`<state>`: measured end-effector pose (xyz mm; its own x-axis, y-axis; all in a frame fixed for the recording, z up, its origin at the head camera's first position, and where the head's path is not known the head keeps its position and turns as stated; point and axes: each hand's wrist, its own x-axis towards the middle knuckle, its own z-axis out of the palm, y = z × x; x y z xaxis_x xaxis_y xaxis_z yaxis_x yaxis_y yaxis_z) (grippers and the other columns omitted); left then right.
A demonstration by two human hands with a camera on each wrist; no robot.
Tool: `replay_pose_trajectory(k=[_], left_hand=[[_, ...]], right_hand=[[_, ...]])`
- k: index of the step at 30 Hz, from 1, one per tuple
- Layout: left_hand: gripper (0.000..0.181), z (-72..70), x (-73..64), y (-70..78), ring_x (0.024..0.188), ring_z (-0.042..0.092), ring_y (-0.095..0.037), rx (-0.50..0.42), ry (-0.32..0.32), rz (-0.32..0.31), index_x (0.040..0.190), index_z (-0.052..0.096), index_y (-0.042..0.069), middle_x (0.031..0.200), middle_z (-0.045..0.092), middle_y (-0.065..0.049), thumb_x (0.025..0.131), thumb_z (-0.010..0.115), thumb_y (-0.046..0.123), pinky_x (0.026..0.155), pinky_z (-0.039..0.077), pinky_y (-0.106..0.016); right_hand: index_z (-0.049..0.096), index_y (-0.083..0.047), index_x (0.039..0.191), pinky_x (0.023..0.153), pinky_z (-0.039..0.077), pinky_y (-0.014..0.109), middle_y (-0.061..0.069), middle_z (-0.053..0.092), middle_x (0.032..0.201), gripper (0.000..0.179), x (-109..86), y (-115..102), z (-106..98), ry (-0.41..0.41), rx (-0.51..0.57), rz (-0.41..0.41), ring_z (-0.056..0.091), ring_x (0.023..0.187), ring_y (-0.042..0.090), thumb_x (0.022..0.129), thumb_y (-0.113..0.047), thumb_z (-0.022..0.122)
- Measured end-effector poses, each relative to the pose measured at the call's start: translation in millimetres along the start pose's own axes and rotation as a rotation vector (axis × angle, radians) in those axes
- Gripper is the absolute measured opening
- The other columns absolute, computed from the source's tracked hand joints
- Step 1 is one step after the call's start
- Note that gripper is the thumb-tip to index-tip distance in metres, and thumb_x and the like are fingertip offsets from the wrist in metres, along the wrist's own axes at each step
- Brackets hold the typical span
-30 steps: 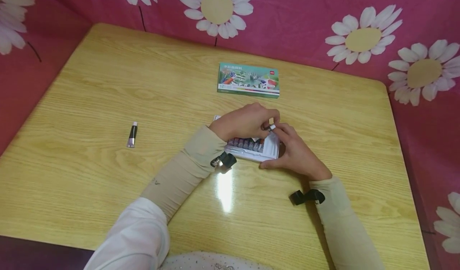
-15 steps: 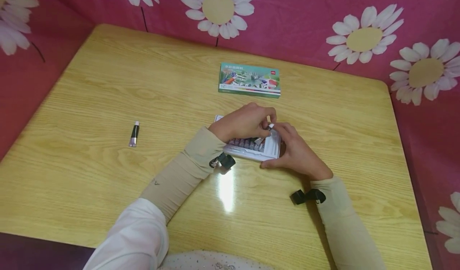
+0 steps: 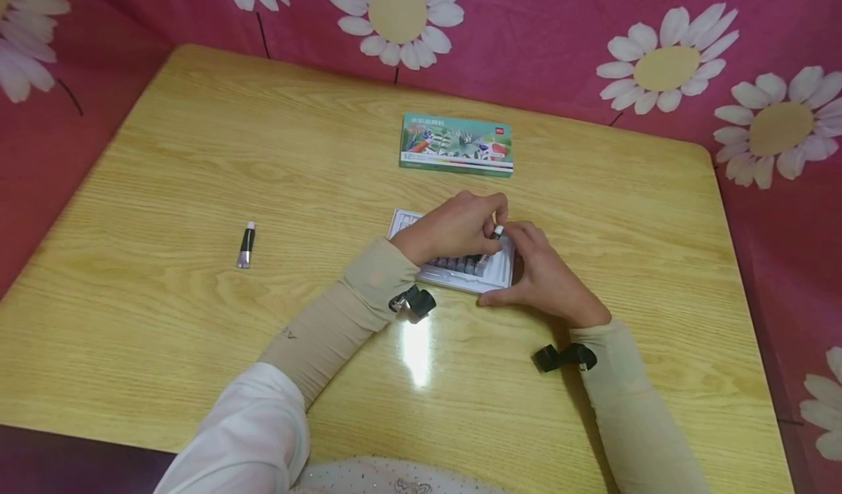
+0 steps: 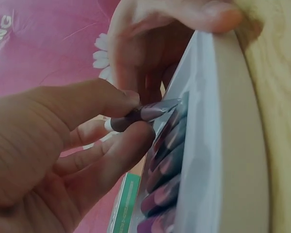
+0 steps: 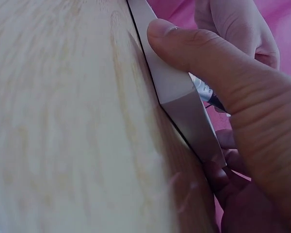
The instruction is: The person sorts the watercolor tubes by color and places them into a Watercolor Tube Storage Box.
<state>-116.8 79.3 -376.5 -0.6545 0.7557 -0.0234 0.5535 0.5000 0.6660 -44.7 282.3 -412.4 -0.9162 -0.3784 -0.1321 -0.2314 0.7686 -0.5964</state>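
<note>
My left hand [image 3: 454, 223] pinches a small dark paint tube [image 4: 144, 112] between thumb and fingertips, with its white cap away from the tray. The tube's flat silvery end slants down to the tray at the end of a row of paint tubes [image 4: 167, 162]. That row lies in a white plastic tray [image 3: 505, 264], partly hidden under my left hand and wrist. My right hand [image 3: 549, 286] holds the tray's right end, its thumb [image 5: 199, 48] on the near side wall and its other fingers around the far corner.
Another dark paint tube [image 3: 246, 245] with a white cap lies alone on the left of the wooden table [image 3: 316, 150]. Behind the tray lies a green printed paint box [image 3: 456, 145]. A pink curtain [image 3: 526, 33] with large daisies hangs along the table's back edge.
The pinched tube has turned steeper, its silvery end swinging to the right and down onto the tray. My left hand shifted only slightly; my right hand keeps its place on the tray.
</note>
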Motion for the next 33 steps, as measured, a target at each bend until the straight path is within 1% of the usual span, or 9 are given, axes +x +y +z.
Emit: replay_pose_trajectory(k=[6,11,14,18,20,24,28,30,33], left_hand=[[0.028,4.6,0.9,6.6,0.085,0.056,-0.014,0.029,-0.042,-0.081,0.113,0.058,0.010,0.090,0.063,-0.002,0.095,0.075,0.022,0.073,0.043,-0.022],[0.027,7.6,1.8,8.2,0.085,0.057,-0.016,0.114,-0.065,-0.118,0.110,0.060,0.010,0.088,0.063,-0.001,0.094,0.075,0.027,0.072,0.045,-0.025],[0.028,8.9,2.2,7.8,0.088,0.056,-0.017,0.154,-0.072,-0.119,0.110,0.061,0.009,0.091,0.063,-0.001,0.094,0.075,0.028,0.075,0.046,-0.028],[0.028,10.0,2.8,7.4,0.090,0.056,-0.017,0.170,-0.079,-0.117,0.111,0.062,0.009,0.094,0.064,-0.002,0.095,0.074,0.028,0.079,0.047,-0.030],[0.027,10.0,2.9,7.8,0.089,0.057,-0.017,0.170,-0.080,-0.111,0.111,0.063,0.009,0.094,0.064,-0.002,0.095,0.075,0.028,0.077,0.047,-0.030],[0.029,11.0,3.9,10.3,0.089,0.059,-0.016,0.171,-0.084,-0.108,0.117,0.068,0.008,0.098,0.068,-0.001,0.096,0.074,0.027,0.078,0.048,-0.028],[0.032,13.6,4.8,11.7,0.091,0.061,-0.015,0.183,-0.080,-0.108,0.123,0.069,0.008,0.105,0.072,-0.002,0.096,0.074,0.025,0.083,0.051,-0.029],[0.030,14.5,4.2,11.5,0.088,0.060,-0.014,0.185,-0.072,-0.097,0.121,0.070,0.008,0.102,0.072,-0.001,0.096,0.074,0.024,0.080,0.051,-0.028],[0.023,15.5,3.5,11.0,0.080,0.058,-0.014,0.172,-0.055,-0.089,0.115,0.072,0.009,0.093,0.070,-0.001,0.096,0.074,0.022,0.072,0.047,-0.025]], right_hand=[[0.035,-0.013,0.159,0.123,0.035,0.055,0.009,0.039,0.155,0.118,1.1,1,1,-0.004,0.007,0.010,0.041,0.141,0.028,0.065,-0.050,0.097],[0.038,-0.013,0.156,0.122,0.036,0.054,0.009,0.041,0.153,0.114,1.3,1,1,-0.003,-0.002,0.009,0.042,0.140,0.027,0.065,-0.051,0.096],[0.039,-0.013,0.155,0.122,0.037,0.054,0.009,0.041,0.152,0.113,1.8,1,1,-0.005,-0.007,0.008,0.043,0.139,0.027,0.066,-0.051,0.096],[0.040,-0.013,0.154,0.122,0.037,0.055,0.009,0.040,0.154,0.111,2.1,0,0,-0.011,-0.006,0.011,0.042,0.139,0.028,0.066,-0.053,0.095],[0.040,-0.013,0.154,0.122,0.037,0.055,0.009,0.040,0.153,0.111,2.0,0,0,-0.012,-0.002,0.012,0.042,0.139,0.028,0.067,-0.053,0.095],[0.038,-0.014,0.156,0.122,0.036,0.054,0.008,0.040,0.153,0.113,1.8,0,0,-0.009,0.001,0.016,0.042,0.139,0.027,0.067,-0.053,0.095],[0.037,-0.014,0.157,0.122,0.036,0.054,0.008,0.040,0.153,0.114,1.7,1,1,-0.002,0.006,0.013,0.042,0.139,0.027,0.066,-0.051,0.096],[0.037,-0.014,0.157,0.122,0.037,0.054,0.008,0.040,0.153,0.114,1.2,1,1,-0.001,0.007,0.011,0.042,0.139,0.027,0.066,-0.050,0.096],[0.038,-0.014,0.157,0.122,0.037,0.054,0.008,0.041,0.152,0.114,0.5,1,2,0.001,0.008,0.009,0.042,0.138,0.027,0.066,-0.049,0.096]])
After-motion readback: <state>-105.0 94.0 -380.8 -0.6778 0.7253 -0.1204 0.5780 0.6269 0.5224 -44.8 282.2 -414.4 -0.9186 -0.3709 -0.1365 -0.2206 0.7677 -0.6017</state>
